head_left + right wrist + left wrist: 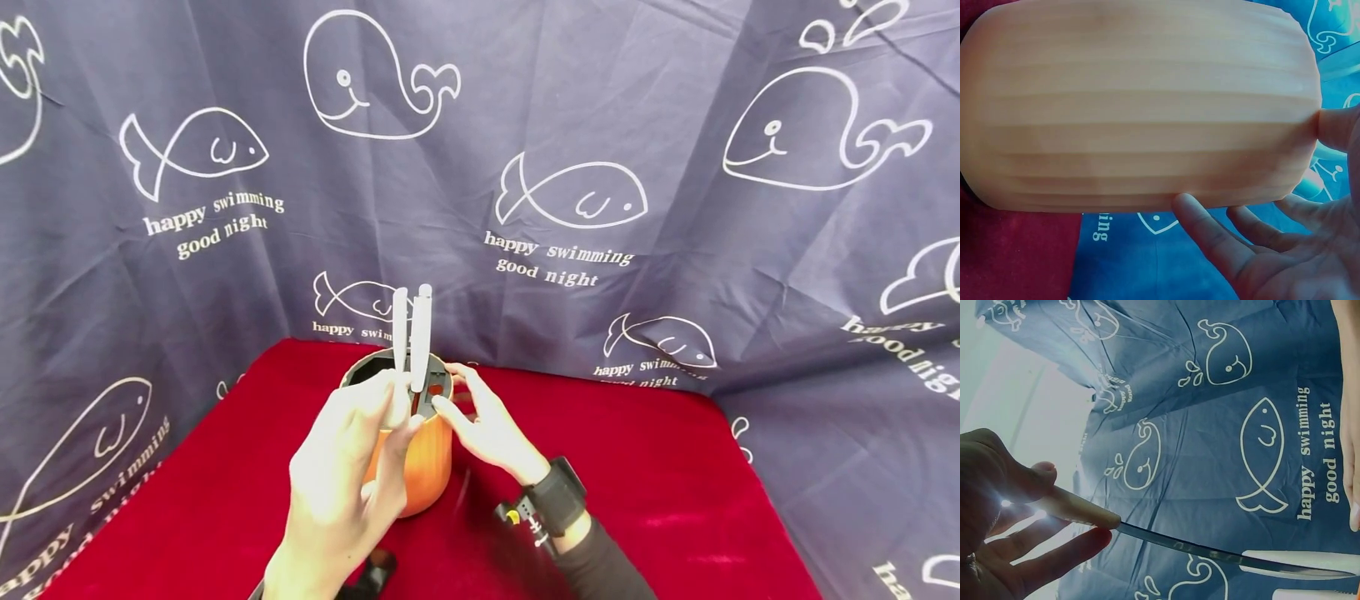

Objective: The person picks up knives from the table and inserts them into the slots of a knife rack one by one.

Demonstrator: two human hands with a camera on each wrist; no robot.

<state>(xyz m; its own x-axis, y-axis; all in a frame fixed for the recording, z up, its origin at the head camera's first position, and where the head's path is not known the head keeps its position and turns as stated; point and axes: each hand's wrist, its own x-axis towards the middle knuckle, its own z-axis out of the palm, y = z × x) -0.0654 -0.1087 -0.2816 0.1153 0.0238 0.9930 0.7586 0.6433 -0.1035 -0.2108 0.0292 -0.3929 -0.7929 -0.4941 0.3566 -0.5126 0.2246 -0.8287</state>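
My left hand (337, 467) pinches the pale handle of a knife (1079, 509) between thumb and fingers. Its narrow dark blade (1179, 545) runs out towards the right in the left wrist view, the tip overlapping a white handle there. Behind that hand stands a ribbed orange knife holder (427, 475) with a dark slotted top. Two white handles (422, 337) rise from the holder in the head view. My right hand (491, 429) grips the holder's right side, thumb at the rim and fingers (1207, 234) along the ribbed wall. The left hand hides part of the holder's front.
The holder stands on a red cloth (637, 467) that covers the table. A grey-blue curtain (465, 200) with white whales and fish surrounds the table at the back and sides. A black wrist band (558, 496) with a small device is on the right wrist.
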